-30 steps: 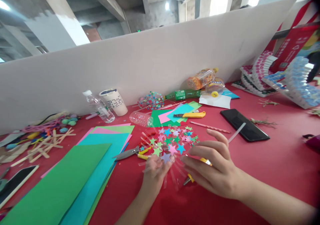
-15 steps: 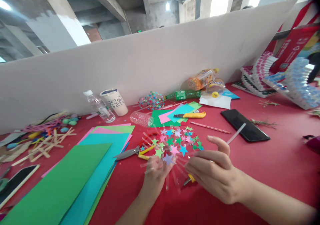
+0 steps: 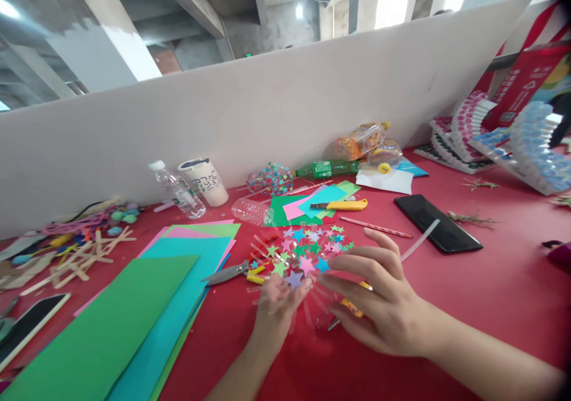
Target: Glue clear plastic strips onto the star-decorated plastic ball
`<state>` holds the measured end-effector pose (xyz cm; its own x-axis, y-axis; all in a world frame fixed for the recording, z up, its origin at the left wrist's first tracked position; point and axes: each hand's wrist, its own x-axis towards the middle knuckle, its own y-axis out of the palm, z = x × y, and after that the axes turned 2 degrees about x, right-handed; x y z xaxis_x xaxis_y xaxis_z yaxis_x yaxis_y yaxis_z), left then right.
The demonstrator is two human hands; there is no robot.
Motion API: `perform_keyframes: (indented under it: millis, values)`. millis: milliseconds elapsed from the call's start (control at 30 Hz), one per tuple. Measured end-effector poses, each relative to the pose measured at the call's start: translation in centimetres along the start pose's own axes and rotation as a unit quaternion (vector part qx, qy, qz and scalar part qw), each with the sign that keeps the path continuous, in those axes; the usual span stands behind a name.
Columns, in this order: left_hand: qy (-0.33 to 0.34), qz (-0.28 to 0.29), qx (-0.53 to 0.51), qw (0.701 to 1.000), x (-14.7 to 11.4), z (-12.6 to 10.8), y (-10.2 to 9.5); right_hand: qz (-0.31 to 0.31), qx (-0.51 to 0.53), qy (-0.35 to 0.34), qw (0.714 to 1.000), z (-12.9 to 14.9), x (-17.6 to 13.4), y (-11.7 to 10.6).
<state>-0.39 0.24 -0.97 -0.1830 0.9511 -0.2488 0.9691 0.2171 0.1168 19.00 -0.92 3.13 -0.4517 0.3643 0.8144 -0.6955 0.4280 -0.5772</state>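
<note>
My left hand [image 3: 279,309] is closed around the underside of a cut clear plastic bottle piece [image 3: 307,265], whose thin strips fan outward. Colored paper stars, pink, blue, green and purple, cover the strips. At its right side is my right hand [image 3: 379,294], fingers spread apart, the fingertips close to the blue star [image 3: 322,265]; whether they touch it I cannot tell. Beneath the right hand lies a yellow-handled tool with a metal tip [image 3: 352,307], partly hidden. Scissors [image 3: 228,273] with red and yellow handles lie left of the piece, partly covered by it.
Colored paper sheets [image 3: 134,312] lie at left, a black phone [image 3: 437,222] at right. Behind are a yellow utility knife [image 3: 341,205], small paper sheets, a star-covered bottle [image 3: 270,179], a green bottle [image 3: 328,169], a water bottle [image 3: 178,193] and a white cup [image 3: 206,184].
My right hand's fingers have spread and reached slightly left over the stars. The strip piece in my left hand has shifted a little left. More of the yellow-handled tool shows.
</note>
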Motion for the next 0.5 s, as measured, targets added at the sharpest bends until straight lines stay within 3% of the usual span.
perform_keyframes:
  millis: [200, 500]
  values:
    - [0.007, 0.023, 0.012, 1.0, 0.1, 0.6, 0.1, -0.002, 0.009, -0.002, 1.0, 0.1, -0.2, 0.1]
    - [0.012, 0.018, 0.015, 1.0, 1.3, 1.2, -1.2, -0.018, 0.007, 0.004, 1.0, 0.2, -0.1, 0.2]
